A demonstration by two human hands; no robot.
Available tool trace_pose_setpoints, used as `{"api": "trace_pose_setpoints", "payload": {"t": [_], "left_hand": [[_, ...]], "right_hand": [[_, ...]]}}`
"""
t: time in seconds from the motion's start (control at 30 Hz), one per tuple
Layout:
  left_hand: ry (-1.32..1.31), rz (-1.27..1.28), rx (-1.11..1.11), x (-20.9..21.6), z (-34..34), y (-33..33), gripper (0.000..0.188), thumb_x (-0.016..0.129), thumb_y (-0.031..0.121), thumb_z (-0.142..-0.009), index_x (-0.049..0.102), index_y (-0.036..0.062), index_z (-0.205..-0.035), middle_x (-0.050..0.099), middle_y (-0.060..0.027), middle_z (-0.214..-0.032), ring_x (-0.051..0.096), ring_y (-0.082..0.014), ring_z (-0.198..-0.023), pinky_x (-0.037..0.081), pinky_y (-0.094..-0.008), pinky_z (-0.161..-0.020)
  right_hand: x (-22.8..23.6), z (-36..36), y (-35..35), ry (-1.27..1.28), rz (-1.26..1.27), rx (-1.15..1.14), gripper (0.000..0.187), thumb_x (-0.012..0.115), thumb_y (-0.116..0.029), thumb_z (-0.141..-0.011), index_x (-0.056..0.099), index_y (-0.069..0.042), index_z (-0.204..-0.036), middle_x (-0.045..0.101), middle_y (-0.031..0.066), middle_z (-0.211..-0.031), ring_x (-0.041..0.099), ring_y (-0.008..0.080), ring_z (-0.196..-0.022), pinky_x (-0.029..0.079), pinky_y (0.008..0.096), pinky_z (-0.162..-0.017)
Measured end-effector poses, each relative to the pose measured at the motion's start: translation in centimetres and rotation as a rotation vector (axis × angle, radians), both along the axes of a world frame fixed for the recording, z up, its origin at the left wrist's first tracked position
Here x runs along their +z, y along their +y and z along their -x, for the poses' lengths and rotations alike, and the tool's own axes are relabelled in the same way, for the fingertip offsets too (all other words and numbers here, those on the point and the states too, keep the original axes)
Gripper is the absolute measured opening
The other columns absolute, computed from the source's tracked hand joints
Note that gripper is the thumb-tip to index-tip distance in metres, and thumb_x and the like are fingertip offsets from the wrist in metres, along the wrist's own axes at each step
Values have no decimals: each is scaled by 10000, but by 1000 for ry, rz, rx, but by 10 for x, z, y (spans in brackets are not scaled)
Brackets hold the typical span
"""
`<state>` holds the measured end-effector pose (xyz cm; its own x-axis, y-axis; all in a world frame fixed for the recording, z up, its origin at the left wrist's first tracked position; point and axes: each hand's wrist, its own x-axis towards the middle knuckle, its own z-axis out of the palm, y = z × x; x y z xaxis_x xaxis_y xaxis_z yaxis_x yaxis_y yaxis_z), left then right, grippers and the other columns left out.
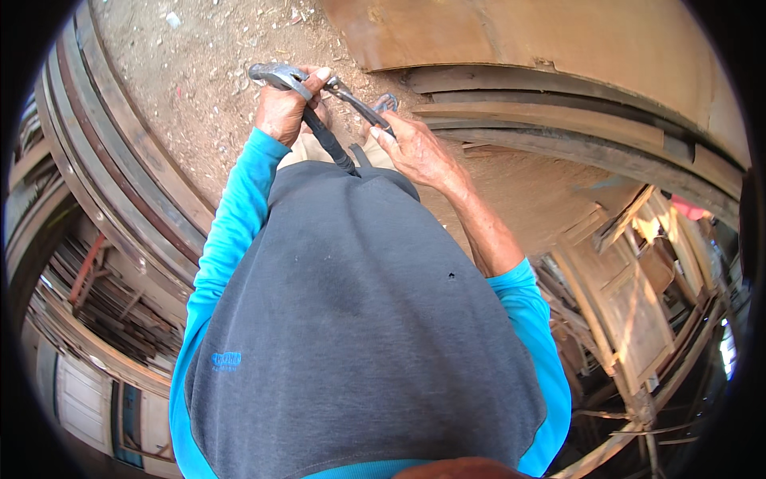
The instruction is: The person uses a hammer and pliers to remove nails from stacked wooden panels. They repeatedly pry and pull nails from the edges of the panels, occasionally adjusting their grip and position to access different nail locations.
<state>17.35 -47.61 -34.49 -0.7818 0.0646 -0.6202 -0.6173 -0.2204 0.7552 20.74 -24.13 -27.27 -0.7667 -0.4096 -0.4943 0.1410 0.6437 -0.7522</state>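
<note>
In front of my body, my left hand is closed around a hammer close to its grey metal head. The hammer's dark, wrapped handle slants down toward my grey shirt. My right hand grips a slim, dark pliers-like metal tool, which slants up and left. This tool's far end lies next to the fingertips of my left hand, close to the hammer head. Whether anything small is held between the two cannot be made out. My fingers partly hide both tools.
Long boards run along the left side, with more stacked timber below them. At the upper right, a large brown panel lies over several planks. Wooden frames lean at the lower right. Debris litters the dirt ground; my foot shows beyond my right hand.
</note>
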Motion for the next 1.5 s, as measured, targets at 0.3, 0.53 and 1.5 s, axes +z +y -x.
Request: {"api": "trace_pose_setpoints", "payload": {"t": [0.3, 0.53, 1.5], "left_hand": [[73, 151, -118, 10, 15, 32, 226, 718, 251, -936, 656, 33, -947, 630, -11, -777, 538, -90, -645, 427, -236, -592], [1, -14, -38, 4, 23, 51, 149, 658, 170, -961, 612, 30, -983, 714, -93, -869, 555, -109, -615, 452, -241, -558], [-162, -102, 544, -5, -71, 67, 163, 668, 106, -903, 539, 33, -970, 622, -108, -885, 547, -135, -669, 469, -261, -588]], "right_hand": [[5, -29, 12, -72, 178, -198, 396, 510, -232, -1034, 532, 6, -1350, 679, 190, -953, 685, 291, -869, 522, 408, -791], [-78, -77, 78, -483, 552, -973, 535, 545, -149, -1008, 386, 61, -1474, 700, 97, -1037, 692, 172, -919, 588, 312, -803], [-215, -11, 255, -9, -186, -423, 451, 481, -211, -999, 472, -3, -1400, 589, 301, -1288, 568, 441, -1203, 456, 483, -1030]]}}
